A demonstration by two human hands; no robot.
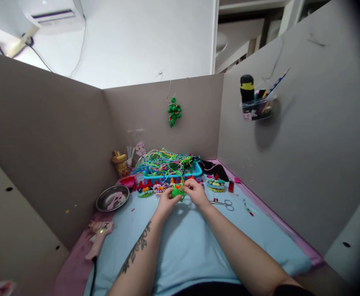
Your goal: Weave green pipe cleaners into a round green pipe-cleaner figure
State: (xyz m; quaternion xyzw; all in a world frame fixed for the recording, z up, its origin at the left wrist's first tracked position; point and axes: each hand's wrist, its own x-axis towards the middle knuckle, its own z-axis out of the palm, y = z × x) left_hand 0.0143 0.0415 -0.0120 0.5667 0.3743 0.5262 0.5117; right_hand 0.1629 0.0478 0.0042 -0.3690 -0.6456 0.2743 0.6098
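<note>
Over the middle of the table, my left hand (168,201) is closed round the lower left side of a small bright green yarn piece (176,192) with orange bits on its upper part. My right hand (196,193) pinches at the piece's right side, where a green strand rises and a loose end hangs down. Its fingertips cover what exactly they grip. Just behind both hands lies a row of small colourful yarn figures (160,188). Scissors (225,204) rest on the blue cloth (195,246), right of my right hand.
A blue tray (198,169) heaped with yarn strands (164,161) stands at the back. Left are a metal bowl (100,202) and a corded pink glue gun (98,242). Grey partitions (164,139) surround the table; a tool holder (255,111) hangs on the right one.
</note>
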